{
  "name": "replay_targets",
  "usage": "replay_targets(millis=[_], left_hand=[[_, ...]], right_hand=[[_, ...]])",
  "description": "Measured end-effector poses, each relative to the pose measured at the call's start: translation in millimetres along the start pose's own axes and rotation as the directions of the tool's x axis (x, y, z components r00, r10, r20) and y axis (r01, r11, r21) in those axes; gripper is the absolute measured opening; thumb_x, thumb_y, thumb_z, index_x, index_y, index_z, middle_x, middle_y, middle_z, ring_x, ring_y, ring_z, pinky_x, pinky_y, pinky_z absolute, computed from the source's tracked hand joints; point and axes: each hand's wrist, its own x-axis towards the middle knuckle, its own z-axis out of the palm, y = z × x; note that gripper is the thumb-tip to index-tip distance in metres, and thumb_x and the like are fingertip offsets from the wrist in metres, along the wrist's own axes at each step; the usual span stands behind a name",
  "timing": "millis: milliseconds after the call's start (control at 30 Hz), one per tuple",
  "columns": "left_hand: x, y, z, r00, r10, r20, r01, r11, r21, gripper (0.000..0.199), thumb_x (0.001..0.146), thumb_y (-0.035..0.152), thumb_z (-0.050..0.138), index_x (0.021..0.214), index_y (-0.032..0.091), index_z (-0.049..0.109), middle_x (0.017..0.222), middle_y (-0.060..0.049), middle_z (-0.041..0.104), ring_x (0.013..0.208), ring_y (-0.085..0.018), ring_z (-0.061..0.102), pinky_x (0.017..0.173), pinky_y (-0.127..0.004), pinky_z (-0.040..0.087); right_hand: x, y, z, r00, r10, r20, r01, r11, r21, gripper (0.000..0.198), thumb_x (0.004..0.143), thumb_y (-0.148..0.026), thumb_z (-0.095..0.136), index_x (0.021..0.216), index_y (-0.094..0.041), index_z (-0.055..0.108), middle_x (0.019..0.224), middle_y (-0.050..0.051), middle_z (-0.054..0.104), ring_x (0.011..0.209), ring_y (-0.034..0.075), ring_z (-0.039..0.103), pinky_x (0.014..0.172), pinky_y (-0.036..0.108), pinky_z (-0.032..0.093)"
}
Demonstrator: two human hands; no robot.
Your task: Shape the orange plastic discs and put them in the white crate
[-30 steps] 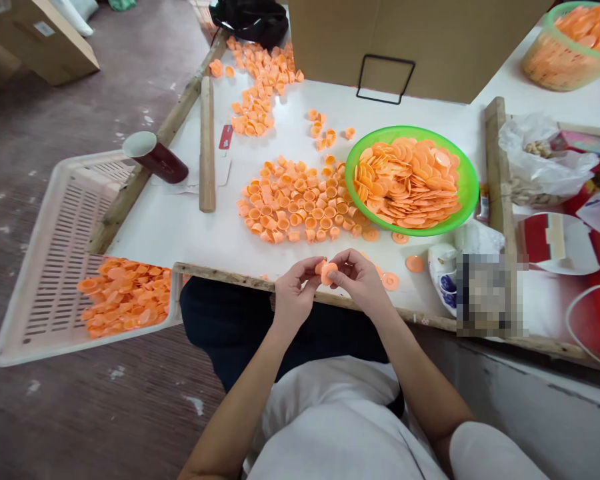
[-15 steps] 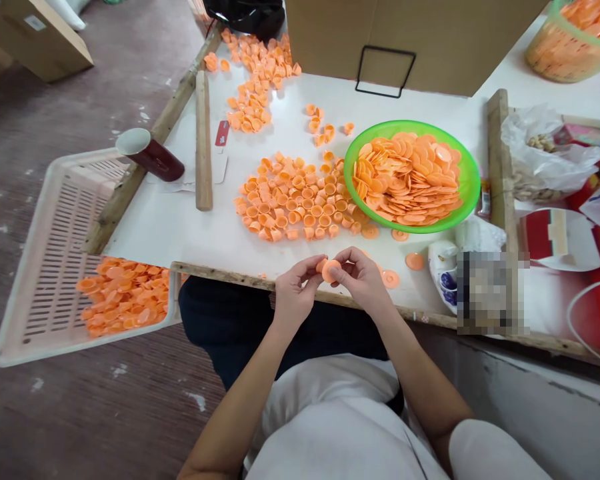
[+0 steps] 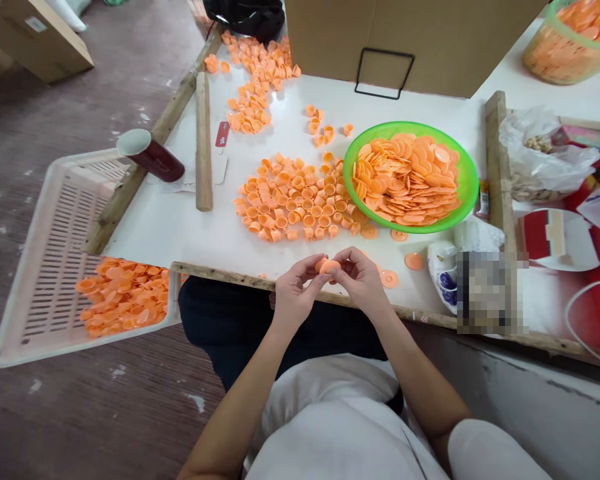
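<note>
Both hands meet above the table's front edge. My left hand (image 3: 295, 288) pinches a small orange plastic cup (image 3: 321, 264), mostly hidden by the fingers. My right hand (image 3: 364, 281) grips an orange plastic disc (image 3: 331, 267) by its edge, held against the cup. Beyond the hands lies a spread of small orange cups (image 3: 293, 200). A green bowl (image 3: 473, 200) full of orange discs stands to the right of them. Several loose discs lie near my right hand, among them one flat disc (image 3: 413, 261).
At left, a white basket (image 3: 35, 267) holds orange pieces below the table edge. A dark red mug (image 3: 157, 160) lies tilted by a wooden strip (image 3: 203, 147). A cardboard box (image 3: 410, 40) stands behind. On the right are a wooden divider (image 3: 500, 167) and a plastic bag (image 3: 530, 160).
The orange disc has tilted between my fingers and now shows more edge-on. My left thumb has shifted slightly right, toward the disc. Everything on the table looks the same.
</note>
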Motion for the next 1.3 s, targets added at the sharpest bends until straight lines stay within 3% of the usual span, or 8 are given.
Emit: replay_targets(millis=[267,500,767,1133,1300], left_hand=[[1,4,1,0.999,0.035,0.000,-0.035,0.999,-0.003,0.032,0.083,0.030,0.068,0.114,0.021,0.065,0.106,-0.007,0.070,0.095,-0.020,0.067,0.087,-0.033,0.056],[-1,7,7,0.991,0.124,-0.049,-0.117,0.984,0.136,0.023,0.087,0.034,0.061,0.105,0.021,0.067,0.116,-0.010,0.059,0.112,-0.023,0.059,0.089,-0.035,0.055],[0,3,6,0.998,0.021,-0.058,-0.024,0.998,-0.060,0.026,0.082,0.027,0.068,0.104,0.017,0.060,0.103,-0.007,0.064,0.100,-0.019,0.062,0.089,-0.032,0.053],[1,7,11,0.994,-0.017,-0.112,0.013,0.999,-0.030,0.029,0.081,0.030,0.070,0.103,0.018,0.059,0.104,-0.007,0.061,0.098,-0.017,0.061,0.084,-0.029,0.053],[1,4,9,0.996,-0.054,-0.069,0.052,0.998,-0.026,0.026,0.081,0.034,0.069,0.100,0.018,0.059,0.098,-0.005,0.061,0.091,-0.014,0.060,0.078,-0.025,0.052]], right_hand=[[0,4,-1,1.000,0.015,0.021,-0.014,1.000,-0.020,0.036,0.076,-0.047,0.072,0.099,-0.024,0.058,0.105,0.005,0.063,0.088,0.017,0.062,0.074,0.032,0.056],[1,1,3,1.000,-0.025,0.019,0.023,0.998,0.059,0.033,0.079,-0.044,0.071,0.102,-0.024,0.058,0.098,0.004,0.063,0.087,0.017,0.064,0.077,0.033,0.056],[0,-1,2,0.998,-0.053,0.034,0.052,0.999,0.013,0.025,0.083,-0.040,0.067,0.101,-0.023,0.062,0.098,0.004,0.066,0.089,0.017,0.065,0.082,0.033,0.054],[-1,0,4,0.996,-0.079,-0.039,0.077,0.996,-0.055,0.022,0.084,-0.037,0.065,0.101,-0.023,0.064,0.097,0.004,0.067,0.089,0.018,0.064,0.079,0.032,0.052],[-1,-1,3,0.995,-0.085,-0.047,0.081,0.993,-0.088,0.021,0.085,-0.038,0.065,0.099,-0.023,0.065,0.096,0.004,0.067,0.088,0.018,0.063,0.079,0.033,0.052]])
